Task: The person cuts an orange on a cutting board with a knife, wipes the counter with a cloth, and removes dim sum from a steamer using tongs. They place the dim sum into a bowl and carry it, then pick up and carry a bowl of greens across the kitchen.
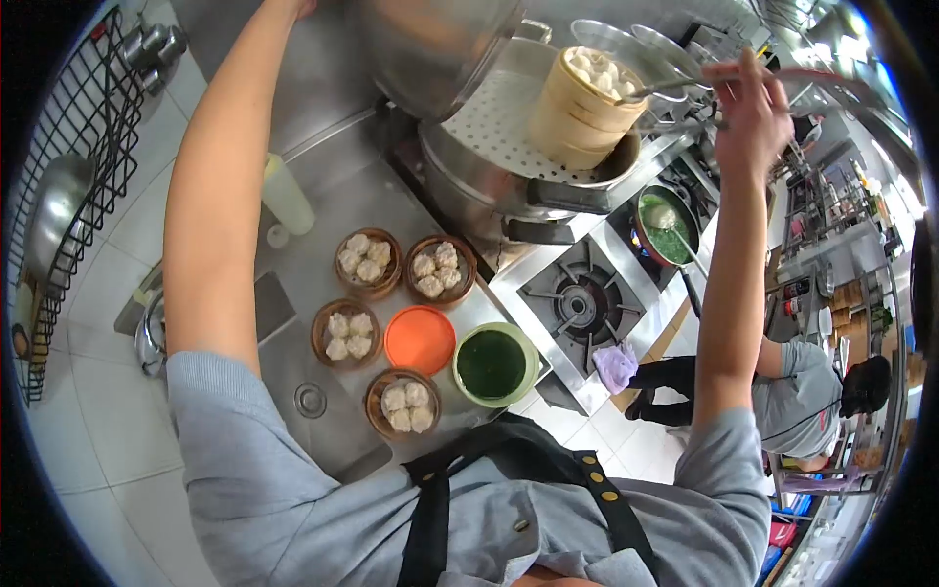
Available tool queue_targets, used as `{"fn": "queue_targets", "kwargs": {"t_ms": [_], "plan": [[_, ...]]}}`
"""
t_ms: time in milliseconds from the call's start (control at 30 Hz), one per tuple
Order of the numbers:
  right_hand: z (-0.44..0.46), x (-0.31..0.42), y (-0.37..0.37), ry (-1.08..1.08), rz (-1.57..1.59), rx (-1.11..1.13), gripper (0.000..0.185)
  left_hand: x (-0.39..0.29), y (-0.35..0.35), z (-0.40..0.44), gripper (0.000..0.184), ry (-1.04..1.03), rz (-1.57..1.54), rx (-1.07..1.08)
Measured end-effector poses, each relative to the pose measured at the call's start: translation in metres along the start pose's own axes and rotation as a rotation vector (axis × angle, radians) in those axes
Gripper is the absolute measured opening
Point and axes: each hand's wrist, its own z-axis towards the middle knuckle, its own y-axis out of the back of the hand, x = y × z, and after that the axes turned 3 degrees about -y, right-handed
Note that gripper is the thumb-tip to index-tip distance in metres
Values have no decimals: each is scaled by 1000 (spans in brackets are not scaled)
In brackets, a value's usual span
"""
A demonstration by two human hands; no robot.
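My right hand [753, 112] is raised at the upper right, its fingers closed round the handles of metal tongs [685, 88]. The tongs' tips are at the top of a bamboo steamer [577, 112] filled with white dumplings, which stands on the perforated tray of a large steel pot [469, 176]. My left arm reaches up past the top edge, where only a bit of my left hand [305, 8] shows; its fingers are hidden. A large metal lid [430, 49], blurred, is tilted over the pot's left side.
Four small baskets of dumplings, one of them near the front [402, 403], surround an orange bowl [420, 339] beside a green-filled container [495, 364]. A bare burner [578, 305] and a pan of green food [667, 225] are rightward. Another person [802, 396] stands at right.
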Motion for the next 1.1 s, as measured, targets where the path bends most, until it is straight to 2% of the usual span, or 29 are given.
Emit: {"fn": "queue_targets", "kwargs": {"t_ms": [67,133,200,267,300,400,533,600,667,733,767,800,833,967,1100], "plan": [[58,-56,20,70,-59,16,20,-7,-10,-3,27,-32,1,8],[85,-89,31,36,-272,3,18,-19,-23,-10,28,35,54,-65],[92,-104,31,-14,-386,18,24,-6,-22,10,28,-30,63,-40],[100,-126,29,-30,-402,21,25,-4,-22,16,27,-67,51,24],[106,-135,27,-55,-250,8,27,-5,-24,20,27,-59,97,-10],[110,-122,6,-158,-243,-45,30,-9,-27,23,28,2,132,1],[100,-94,-21,-94,-157,86,32,-5,-27,28,28,-32,151,-22],[91,-77,-36,-66,-241,82,32,-4,-27,26,30,17,79,2],[78,-69,-54,-114,-66,100,32,-14,-31,14,31,54,13,25],[48,-68,-75,-184,-61,163,25,-30,-39,-3,32,47,131,-65],[39,-76,-80,-258,-1,138,32,-20,-31,9,32,42,135,-61],[33,-89,-82,-293,81,155,32,2,-15,33,25,38,142,-9],[25,-99,-79,-319,87,158,32,14,-6,46,29,35,149,42],[9,-116,-59,-486,128,61,34,10,-11,40,31,6,128,7],[0,-122,-39,-424,-23,128,36,11,-14,43,32,-8,109,68]]}}
